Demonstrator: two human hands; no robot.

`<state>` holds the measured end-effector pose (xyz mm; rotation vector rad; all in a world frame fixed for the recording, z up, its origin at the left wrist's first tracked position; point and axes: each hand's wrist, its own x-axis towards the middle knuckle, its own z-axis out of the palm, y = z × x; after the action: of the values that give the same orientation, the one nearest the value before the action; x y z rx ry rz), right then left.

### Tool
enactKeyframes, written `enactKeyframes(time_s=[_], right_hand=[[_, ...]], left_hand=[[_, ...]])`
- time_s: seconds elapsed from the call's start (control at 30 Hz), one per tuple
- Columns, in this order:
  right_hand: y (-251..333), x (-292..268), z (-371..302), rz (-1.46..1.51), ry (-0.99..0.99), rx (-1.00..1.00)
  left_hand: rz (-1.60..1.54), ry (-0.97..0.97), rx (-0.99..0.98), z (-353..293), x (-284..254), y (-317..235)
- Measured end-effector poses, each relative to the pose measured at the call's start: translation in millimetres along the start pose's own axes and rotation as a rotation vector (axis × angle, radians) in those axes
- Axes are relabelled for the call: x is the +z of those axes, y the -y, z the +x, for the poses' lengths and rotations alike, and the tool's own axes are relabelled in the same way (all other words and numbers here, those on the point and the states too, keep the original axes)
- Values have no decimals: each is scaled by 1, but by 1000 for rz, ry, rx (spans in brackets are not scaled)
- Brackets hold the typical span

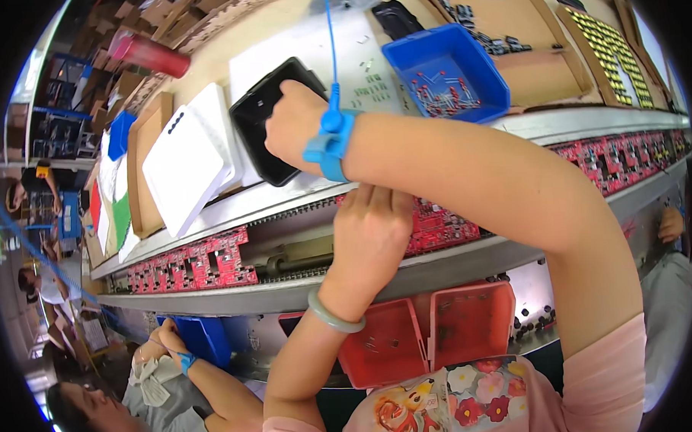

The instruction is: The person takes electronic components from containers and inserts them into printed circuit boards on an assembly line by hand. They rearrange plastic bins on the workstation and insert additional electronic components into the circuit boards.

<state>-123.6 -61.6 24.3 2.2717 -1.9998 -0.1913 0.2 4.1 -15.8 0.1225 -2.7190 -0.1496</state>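
Note:
My right hand [293,125] reaches across into a black bin [252,105] on the bench, its fingers curled down inside. A blue wrist strap [333,144] with a coiled cord circles that wrist. Whatever its fingertips hold, if anything, is hidden. Below it, my left hand [373,223], wearing a pale green bangle [334,314], rests at a red circuit board [438,226] on the conveyor. Its fingers are bent and pressed together, with the tips covered by my right wrist, so what they grip cannot be made out.
More red boards [195,263] line the conveyor rails. Beyond are white trays [188,164], a blue bin [448,71] of small red-tipped parts and a red bottle [150,55]. Red bins [472,322] sit close to my body. A co-worker [169,390] works at left.

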Motion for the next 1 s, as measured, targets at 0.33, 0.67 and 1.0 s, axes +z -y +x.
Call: enactKeyframes(time_s=[0.33,0.67,1.0], right_hand=[[-7,20,8,232,-306,165],[-40,25,16,687,-383,189],[-57,2,-29,873,-666,259]], left_hand=[[-12,-254,-262,-13,-33,38],[-261,-201,-626,-27,-37,97],[-68,-155,-355,32,-40,107]])
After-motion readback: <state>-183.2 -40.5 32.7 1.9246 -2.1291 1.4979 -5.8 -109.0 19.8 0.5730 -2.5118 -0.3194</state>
